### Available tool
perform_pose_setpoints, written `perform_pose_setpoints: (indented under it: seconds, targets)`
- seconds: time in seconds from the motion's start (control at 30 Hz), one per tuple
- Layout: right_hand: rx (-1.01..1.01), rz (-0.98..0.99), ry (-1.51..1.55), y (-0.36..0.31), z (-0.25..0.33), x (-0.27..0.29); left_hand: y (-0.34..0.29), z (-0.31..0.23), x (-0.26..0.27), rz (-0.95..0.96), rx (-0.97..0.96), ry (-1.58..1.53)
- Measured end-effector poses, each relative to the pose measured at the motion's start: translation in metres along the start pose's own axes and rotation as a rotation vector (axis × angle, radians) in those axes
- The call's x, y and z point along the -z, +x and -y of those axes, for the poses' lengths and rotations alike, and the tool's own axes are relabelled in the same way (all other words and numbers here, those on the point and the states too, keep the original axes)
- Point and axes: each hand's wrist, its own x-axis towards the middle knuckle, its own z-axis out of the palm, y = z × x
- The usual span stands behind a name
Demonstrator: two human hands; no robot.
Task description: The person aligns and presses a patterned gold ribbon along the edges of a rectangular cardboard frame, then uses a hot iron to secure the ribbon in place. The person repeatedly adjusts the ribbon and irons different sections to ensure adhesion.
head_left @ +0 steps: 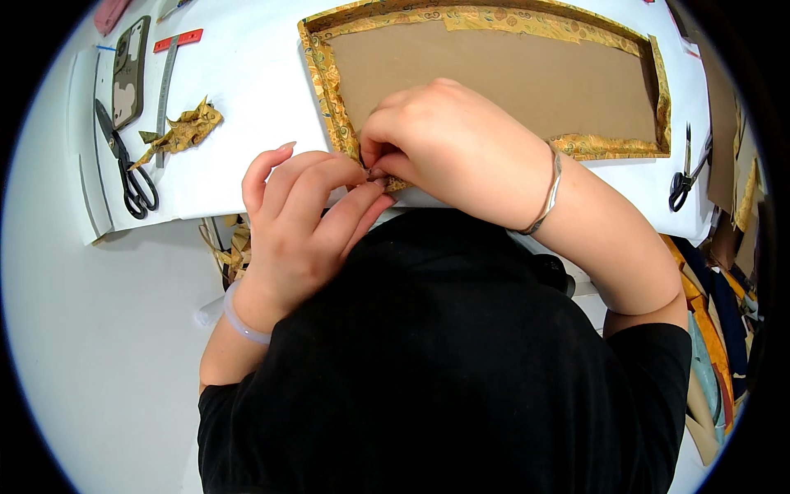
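Observation:
A shallow, tray-like box (494, 82) lies in front of me, with a brown board base and low walls covered in gold patterned fabric (605, 146). At its near left corner both my hands meet. My left hand (300, 193) is closed there, its thumb and forefinger pinching the fabric edge while the other fingers curl loosely. Over the same corner bends my right hand (440, 136), its thumb and fingers pressed together on the fabric. The exact fold under the fingertips is mostly hidden.
Left of the box lie crumpled gold fabric scraps (188, 130), a steel ruler with a red crosspiece (177, 39), black scissors (132, 177) and a phone (129, 70). Another black-handled scissors (680, 188) rests at the right. Fabric pieces (709, 354) hang below the table's right side.

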Motion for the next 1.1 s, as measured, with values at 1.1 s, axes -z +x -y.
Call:
perform_pose_setpoints:
  seconds: [1.1]
  targets:
    - [-0.012,-0.103,0.036,-0.013,-0.005,0.008,-0.003,-0.008,0.019,0.103,0.117,0.155]
